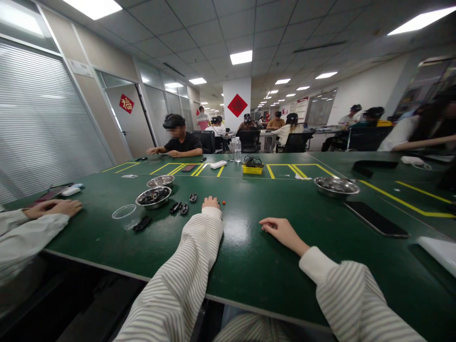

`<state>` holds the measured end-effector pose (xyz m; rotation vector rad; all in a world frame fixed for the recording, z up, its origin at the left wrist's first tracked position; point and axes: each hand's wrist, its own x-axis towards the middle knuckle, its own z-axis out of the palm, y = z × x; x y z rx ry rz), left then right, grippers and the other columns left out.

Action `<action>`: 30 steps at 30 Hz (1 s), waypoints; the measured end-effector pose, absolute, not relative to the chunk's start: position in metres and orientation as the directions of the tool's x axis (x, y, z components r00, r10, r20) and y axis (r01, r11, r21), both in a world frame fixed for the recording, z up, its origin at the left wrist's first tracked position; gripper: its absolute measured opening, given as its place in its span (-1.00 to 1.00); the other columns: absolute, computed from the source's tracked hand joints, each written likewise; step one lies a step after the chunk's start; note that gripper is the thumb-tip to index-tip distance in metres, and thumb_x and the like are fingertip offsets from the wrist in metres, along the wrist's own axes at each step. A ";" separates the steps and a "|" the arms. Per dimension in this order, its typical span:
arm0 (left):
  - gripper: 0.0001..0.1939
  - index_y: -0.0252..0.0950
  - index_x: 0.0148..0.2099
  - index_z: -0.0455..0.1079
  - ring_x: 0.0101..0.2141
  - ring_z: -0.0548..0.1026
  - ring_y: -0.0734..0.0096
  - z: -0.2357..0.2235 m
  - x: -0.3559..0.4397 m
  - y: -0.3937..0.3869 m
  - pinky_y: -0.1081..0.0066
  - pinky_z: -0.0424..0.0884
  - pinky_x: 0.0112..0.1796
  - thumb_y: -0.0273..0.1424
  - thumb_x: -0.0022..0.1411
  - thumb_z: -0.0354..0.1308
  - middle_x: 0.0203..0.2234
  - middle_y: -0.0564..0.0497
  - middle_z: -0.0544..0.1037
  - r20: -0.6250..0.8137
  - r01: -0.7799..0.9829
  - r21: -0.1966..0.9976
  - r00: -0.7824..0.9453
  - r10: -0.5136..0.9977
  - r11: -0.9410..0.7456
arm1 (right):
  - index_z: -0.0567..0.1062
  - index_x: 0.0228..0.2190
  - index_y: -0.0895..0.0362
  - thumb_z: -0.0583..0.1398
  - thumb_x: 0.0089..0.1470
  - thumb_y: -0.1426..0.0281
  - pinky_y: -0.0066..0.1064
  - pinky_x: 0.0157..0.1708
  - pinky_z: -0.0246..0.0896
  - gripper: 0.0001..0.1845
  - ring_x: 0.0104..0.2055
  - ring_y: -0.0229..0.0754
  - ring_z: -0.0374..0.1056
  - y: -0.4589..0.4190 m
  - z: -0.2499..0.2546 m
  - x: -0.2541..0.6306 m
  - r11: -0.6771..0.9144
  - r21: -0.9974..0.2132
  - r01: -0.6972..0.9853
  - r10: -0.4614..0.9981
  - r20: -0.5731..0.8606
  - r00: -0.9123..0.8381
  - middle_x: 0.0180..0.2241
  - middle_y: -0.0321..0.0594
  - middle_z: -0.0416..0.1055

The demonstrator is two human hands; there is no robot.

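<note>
My left hand (pixel 211 203) rests far forward on the green table, back of the hand up, fingers bent down and closed. Whatever lies under its fingertips is hidden. A small orange piece (pixel 223 203) sits just right of it. To its left are several small black-and-silver parts (pixel 183 209), one of them a black part (pixel 193 197) standing apart. My right hand (pixel 280 229) lies on its side on the tabletop, fingers loosely stretched to the left, holding nothing I can see.
Left stand a metal bowl of dark parts (pixel 154 197) and another metal bowl (pixel 161 181); a clear ring (pixel 124 212) lies near. Right are a third bowl (pixel 337 187) and a phone (pixel 375 218). A yellow box with cables (pixel 252 166) and bottle (pixel 237 149) stand behind. A neighbour's hands (pixel 62 209) rest left.
</note>
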<state>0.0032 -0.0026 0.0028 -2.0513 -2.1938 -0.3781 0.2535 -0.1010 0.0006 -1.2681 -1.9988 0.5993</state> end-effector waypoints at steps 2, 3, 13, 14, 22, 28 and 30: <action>-0.75 -0.23 -0.18 0.30 -0.13 0.12 0.21 0.003 0.003 -0.005 0.33 0.16 -0.23 -0.39 0.03 0.01 -0.17 -0.05 0.25 0.324 0.994 0.098 0.013 0.946 -0.047 | 0.47 -0.37 0.17 0.07 -0.13 0.37 -0.46 -0.40 0.19 -0.74 -0.45 -0.25 0.33 -0.101 0.001 0.253 0.419 -0.691 0.589 0.908 0.302 -0.292 -0.50 -0.23 0.44; -0.77 -0.21 -0.21 0.32 -0.11 0.09 0.21 0.002 0.004 -0.005 0.32 0.14 -0.21 -0.40 0.01 0.03 -0.17 -0.03 0.24 0.347 0.990 0.096 0.062 0.936 -0.102 | 0.47 -0.37 0.17 0.07 -0.13 0.37 -0.46 -0.40 0.19 -0.74 -0.45 -0.25 0.33 -0.101 0.001 0.253 0.419 -0.691 0.588 0.907 0.301 -0.293 -0.50 -0.23 0.44; -0.80 -0.13 -0.28 0.41 -0.17 0.09 0.18 -0.013 0.052 -0.033 0.20 0.10 -0.18 -0.36 -0.02 0.07 -0.32 0.01 0.37 0.419 0.788 0.099 0.521 0.744 -0.608 | 0.47 -0.38 0.16 0.05 -0.14 0.37 -0.47 -0.42 0.17 -0.73 -0.47 -0.25 0.32 -0.102 0.004 0.253 0.407 -0.679 0.610 0.913 0.325 -0.248 -0.52 -0.24 0.43; -0.78 -0.12 -0.26 0.40 -0.18 0.11 0.20 -0.016 0.061 -0.040 0.21 0.11 -0.19 -0.35 -0.03 0.07 -0.32 0.01 0.38 0.430 0.733 0.102 0.578 0.694 -0.673 | 0.47 -0.38 0.16 0.05 -0.14 0.38 -0.47 -0.43 0.16 -0.73 -0.48 -0.26 0.31 -0.102 0.005 0.253 0.405 -0.672 0.620 0.912 0.342 -0.225 -0.52 -0.25 0.43; -0.72 -0.11 -0.19 0.37 -0.24 0.16 0.29 -0.018 0.092 -0.066 0.29 0.17 -0.23 -0.34 -0.03 0.07 -0.35 0.01 0.39 0.462 0.600 0.179 0.648 0.605 -0.779 | 0.45 -0.37 0.18 0.02 -0.20 0.45 -0.48 -0.48 0.10 -0.70 -0.51 -0.28 0.22 -0.098 0.010 0.263 0.394 -0.585 0.709 0.913 0.337 -0.230 -0.50 -0.24 0.38; -0.62 -0.22 -0.10 0.27 -0.15 0.11 0.20 0.001 0.045 -0.035 0.25 0.13 -0.18 -0.39 -0.04 0.06 -0.17 -0.04 0.28 0.484 0.942 0.157 0.187 0.855 -0.295 | 0.45 -0.35 0.15 0.10 -0.27 0.45 -0.50 -0.49 0.10 -0.68 -0.50 -0.32 0.18 -0.099 0.012 0.267 0.461 -0.544 0.701 0.886 0.239 -0.397 -0.42 -0.24 0.36; -0.62 -0.27 -0.10 0.26 -0.13 0.10 0.17 0.003 0.025 -0.024 0.25 0.15 -0.19 -0.37 -0.04 0.06 -0.15 -0.09 0.25 0.430 0.982 0.171 0.000 0.903 -0.081 | 0.46 -0.39 0.15 0.12 -0.26 0.42 -0.50 -0.49 0.10 -0.73 -0.50 -0.32 0.18 -0.100 0.012 0.267 0.480 -0.532 0.698 0.875 0.233 -0.424 -0.44 -0.24 0.36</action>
